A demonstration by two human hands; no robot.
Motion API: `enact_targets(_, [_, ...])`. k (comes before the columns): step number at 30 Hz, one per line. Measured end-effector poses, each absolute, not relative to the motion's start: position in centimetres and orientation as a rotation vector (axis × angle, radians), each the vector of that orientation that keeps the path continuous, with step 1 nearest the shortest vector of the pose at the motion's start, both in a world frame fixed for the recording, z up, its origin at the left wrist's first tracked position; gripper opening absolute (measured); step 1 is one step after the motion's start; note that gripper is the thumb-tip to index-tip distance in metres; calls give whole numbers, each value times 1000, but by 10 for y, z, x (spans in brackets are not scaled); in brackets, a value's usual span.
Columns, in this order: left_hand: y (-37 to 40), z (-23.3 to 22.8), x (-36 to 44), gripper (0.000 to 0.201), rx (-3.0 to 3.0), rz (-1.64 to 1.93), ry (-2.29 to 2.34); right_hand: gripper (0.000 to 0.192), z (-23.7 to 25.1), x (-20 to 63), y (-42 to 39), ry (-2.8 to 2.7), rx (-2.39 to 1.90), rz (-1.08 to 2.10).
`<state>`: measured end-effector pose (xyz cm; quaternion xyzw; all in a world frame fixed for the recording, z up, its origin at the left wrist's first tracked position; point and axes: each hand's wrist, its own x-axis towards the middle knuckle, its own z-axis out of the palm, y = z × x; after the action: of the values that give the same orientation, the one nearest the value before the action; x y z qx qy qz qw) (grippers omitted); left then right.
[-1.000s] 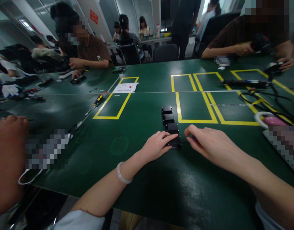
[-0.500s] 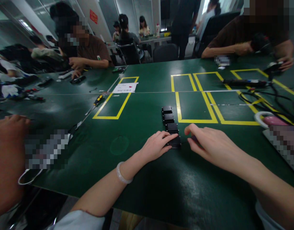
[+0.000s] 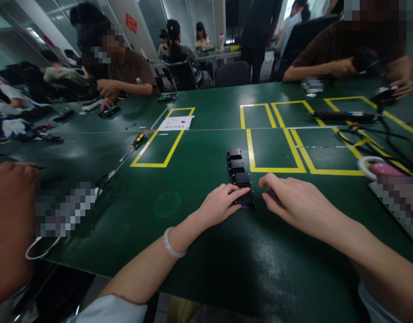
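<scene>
**Four black blocks (image 3: 242, 180) in one row, running away from us**

Our left hand (image 3: 220, 202), nearer, touches the nearest block, thumb and forefinger apart; whether it grips, we cannot tell. Our right hand (image 3: 290, 199), curled, is just right of it, its hold hidden. Farther left lies one screwdriver (image 3: 138, 141).

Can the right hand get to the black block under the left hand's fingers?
Probably yes. The right hand is just right of the black block, with green table showing between. The left hand covers part of it, but the block's right side looks free.
</scene>
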<state>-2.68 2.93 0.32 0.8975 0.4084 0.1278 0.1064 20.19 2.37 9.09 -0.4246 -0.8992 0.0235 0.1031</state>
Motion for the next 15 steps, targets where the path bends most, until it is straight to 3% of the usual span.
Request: enact_targets(15, [30, 4, -27, 51, 2646, 362, 1197, 18, 93, 201, 24, -2678, -1277, 66])
